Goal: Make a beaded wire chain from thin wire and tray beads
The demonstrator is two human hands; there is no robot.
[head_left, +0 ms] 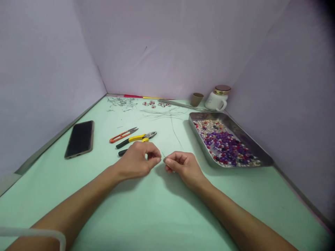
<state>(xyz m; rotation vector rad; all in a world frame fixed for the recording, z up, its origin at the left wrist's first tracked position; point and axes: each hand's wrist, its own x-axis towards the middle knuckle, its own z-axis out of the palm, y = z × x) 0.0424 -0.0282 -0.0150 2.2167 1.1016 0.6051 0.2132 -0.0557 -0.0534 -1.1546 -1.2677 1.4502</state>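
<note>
Over the middle of the pale green table my two hands face each other, fingertips a short way apart. My right hand (pixel 183 165) pinches a thin wire (pixel 163 154), whose end sticks up from thumb and forefinger. My left hand (pixel 141 158) is closed in a pinch; whatever is between its fingertips is too small to make out. Just behind the left hand lie yellow-and-black pliers (pixel 136 138), with a second black-and-yellow tool (pixel 122 152) partly hidden by that hand. Orange thread snips (pixel 123 135) rest beside the pliers.
A metal tray (pixel 202 141) of mixed beads stands at the right. A phone (pixel 80 139) lies left. Toward the back are loose wires (pixel 163 113), wire scraps (pixel 121 103), red beaded pieces (pixel 149 103), a brown cup (pixel 196 99) and a lidded white mug (pixel 216 100). Walls enclose the table.
</note>
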